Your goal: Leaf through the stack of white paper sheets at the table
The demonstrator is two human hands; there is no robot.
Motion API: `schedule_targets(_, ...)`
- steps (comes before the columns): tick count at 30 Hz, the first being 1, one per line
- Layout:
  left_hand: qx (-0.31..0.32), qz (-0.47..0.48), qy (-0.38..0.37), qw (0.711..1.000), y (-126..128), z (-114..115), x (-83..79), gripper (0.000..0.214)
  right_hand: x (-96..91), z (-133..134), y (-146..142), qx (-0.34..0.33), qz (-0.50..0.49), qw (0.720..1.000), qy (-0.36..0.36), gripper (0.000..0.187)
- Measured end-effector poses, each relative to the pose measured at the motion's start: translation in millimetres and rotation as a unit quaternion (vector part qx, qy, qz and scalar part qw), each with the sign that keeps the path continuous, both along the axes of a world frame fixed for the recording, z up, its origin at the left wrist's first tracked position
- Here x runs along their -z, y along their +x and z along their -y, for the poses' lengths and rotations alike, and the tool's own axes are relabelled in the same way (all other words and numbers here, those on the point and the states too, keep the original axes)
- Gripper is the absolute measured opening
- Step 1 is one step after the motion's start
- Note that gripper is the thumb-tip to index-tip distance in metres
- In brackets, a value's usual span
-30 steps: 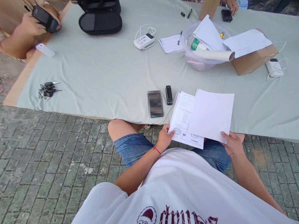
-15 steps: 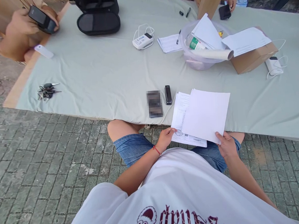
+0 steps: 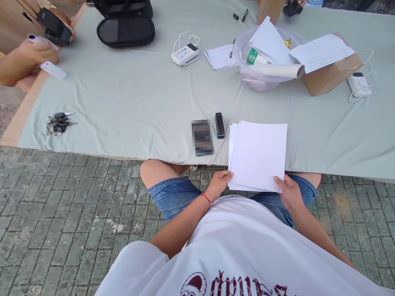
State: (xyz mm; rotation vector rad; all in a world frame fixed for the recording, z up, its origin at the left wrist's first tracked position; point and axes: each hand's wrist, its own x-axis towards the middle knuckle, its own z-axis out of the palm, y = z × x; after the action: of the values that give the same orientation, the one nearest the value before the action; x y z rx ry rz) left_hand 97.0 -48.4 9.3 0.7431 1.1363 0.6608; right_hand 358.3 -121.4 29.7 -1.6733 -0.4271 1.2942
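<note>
A loose stack of paper sheets [image 3: 259, 156] extends from the table's near edge over my lap, a blank side uppermost. My left hand [image 3: 220, 183] pinches its lower left edge between thumb and fingers. At the lower right corner, my right hand [image 3: 290, 192] grips the same sheets with the thumb on top. Other sheets peek out along the left and bottom edges, their print now covered. Just left of the paper lies a black stapler [image 3: 219, 125], and beside that a dark flat object [image 3: 202, 137] whose surface is blurred out.
Keys [image 3: 60, 123] lie at the left on the cloth-covered table [image 3: 132, 103]. A plastic basin [image 3: 263, 83] of papers and a bottle stands beyond my sheets, next to a cardboard box [image 3: 336, 76]. At far left another person's hand [image 3: 42, 52] holds a white device.
My right hand has moved left, sliding the blank top sheet over the printed pages. At far left, another person's hand has come down onto a white device.
</note>
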Motion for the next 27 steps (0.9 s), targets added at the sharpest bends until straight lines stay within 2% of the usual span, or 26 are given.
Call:
schedule_targets(8,-0.036,-0.05,0.006,0.998,-1,0,8.5,0.049,12.5,-2,12,-0.023,-0.005,1.0,-0.015,0.049)
schedule_targets(16,-0.052,-0.04,0.028,0.997,-2,4,9.2,0.049,23.3,0,19,-0.053,0.017,0.998,-0.038,0.047)
schedule_targets(23,-0.041,-0.069,0.059,0.995,0,3,10.2,0.044,22.1,0,32,-0.029,0.054,0.998,-0.026,0.041)
schedule_targets(27,-0.048,-0.079,0.064,0.994,0,3,11.7,0.032,19.2,0,46,0.02,0.079,0.997,-0.019,0.039)
